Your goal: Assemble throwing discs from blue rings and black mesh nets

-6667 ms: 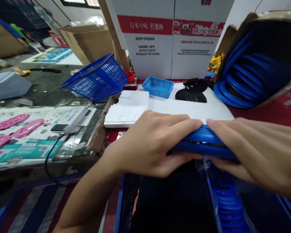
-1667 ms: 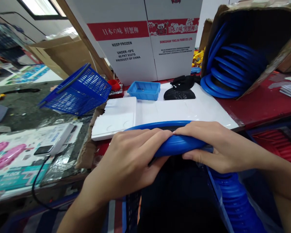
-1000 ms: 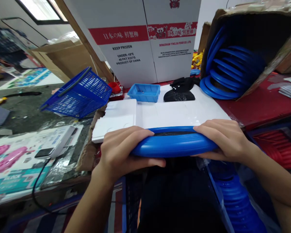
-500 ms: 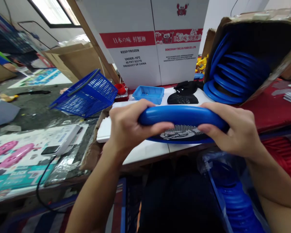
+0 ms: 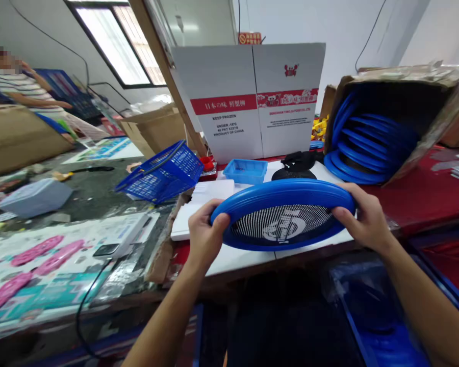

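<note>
A blue mesh disc [image 5: 283, 214] is held level above the white worktop [image 5: 229, 255], gripped at its left rim by the left hand [image 5: 204, 237] and at its right rim by the right hand [image 5: 363, 219], both closed on it. The mesh face is presented for checking, by appearance. Beyond the right hand, a carton of blue rings [image 5: 367, 148] is noted; setting the disc aside would call for a steady two-sided hold

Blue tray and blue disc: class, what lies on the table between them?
In the head view, only bare white board lies between the small blue tray and the blue disc held by both hands.
</note>
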A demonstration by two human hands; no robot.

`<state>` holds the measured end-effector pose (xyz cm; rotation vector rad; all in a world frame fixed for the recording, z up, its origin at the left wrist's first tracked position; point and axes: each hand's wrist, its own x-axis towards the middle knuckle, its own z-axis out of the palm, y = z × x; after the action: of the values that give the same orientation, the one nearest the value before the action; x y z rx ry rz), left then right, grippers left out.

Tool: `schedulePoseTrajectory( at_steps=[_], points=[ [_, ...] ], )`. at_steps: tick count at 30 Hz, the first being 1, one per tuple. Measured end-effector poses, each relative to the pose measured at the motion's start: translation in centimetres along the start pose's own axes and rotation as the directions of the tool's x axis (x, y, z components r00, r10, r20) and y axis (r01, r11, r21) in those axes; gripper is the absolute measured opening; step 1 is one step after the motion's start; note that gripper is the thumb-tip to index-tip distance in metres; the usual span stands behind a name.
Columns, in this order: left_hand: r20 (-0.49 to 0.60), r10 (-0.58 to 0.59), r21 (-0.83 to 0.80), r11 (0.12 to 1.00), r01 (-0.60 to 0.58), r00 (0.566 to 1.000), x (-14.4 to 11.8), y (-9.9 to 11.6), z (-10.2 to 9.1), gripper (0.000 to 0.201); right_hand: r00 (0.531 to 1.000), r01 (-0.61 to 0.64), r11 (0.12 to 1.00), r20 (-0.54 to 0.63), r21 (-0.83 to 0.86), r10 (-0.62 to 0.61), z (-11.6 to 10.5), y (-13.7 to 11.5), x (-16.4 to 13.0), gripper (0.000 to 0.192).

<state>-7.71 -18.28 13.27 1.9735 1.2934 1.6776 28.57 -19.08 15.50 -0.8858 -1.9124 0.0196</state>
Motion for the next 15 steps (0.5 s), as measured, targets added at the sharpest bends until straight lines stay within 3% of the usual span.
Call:
schedulePoseTrajectory(
  at_steps=[2,3,6,8,11,13,15],
  points=[
    [0.076,-0.049,-0.02,0.999,0.051,0.996,-1.1,-0.5,-1.0,0.065,0.997,-0.027,1.0,-0.07,0.007,0.027,0.3,0.5,-1.6,0.035],
    [0.119,-0.022,0.003,1.0,0.022,0.993,-1.0,0.0,-1.4,0.063,0.995,-0.026,1.0,-0.092,0.005,0.026,0.5,0.5,-2.1,0.035],
    [0.205,0.173,0.125,0.972,-0.201,0.963,0.8,3.4,-2.4,0.059,0.996,0.049,0.999,-0.069,-0.019,-0.05,1.1,-0.4,-1.9,0.04],
    [0.288,0.267,0.199,0.922,-0.331,0.919,2.6,6.2,-2.5,0.056,0.994,0.104,0.994,-0.016,-0.043,-0.105,1.4,-1.8,-0.9,0.042],
    [0.389,0.294,0.331,0.84,-0.43,0.873,4.9,8.7,-1.3,0.063,0.995,0.098,0.99,0.045,-0.1,-0.093,1.6,-4.3,1.3,0.037],
    [0.397,0.302,0.392,0.798,-0.458,0.867,6.0,8.8,0.1,0.072,0.998,0.054,0.983,0.028,-0.174,-0.05,2.0,-5.8,3.2,0.028],
    [0.373,0.299,0.45,0.77,-0.453,0.878,7.1,8.1,1.9,0.077,1.0,-0.005,0.956,-0.011,-0.294,0.001,2.9,-6.8,5.5,0.036]
  ],
)
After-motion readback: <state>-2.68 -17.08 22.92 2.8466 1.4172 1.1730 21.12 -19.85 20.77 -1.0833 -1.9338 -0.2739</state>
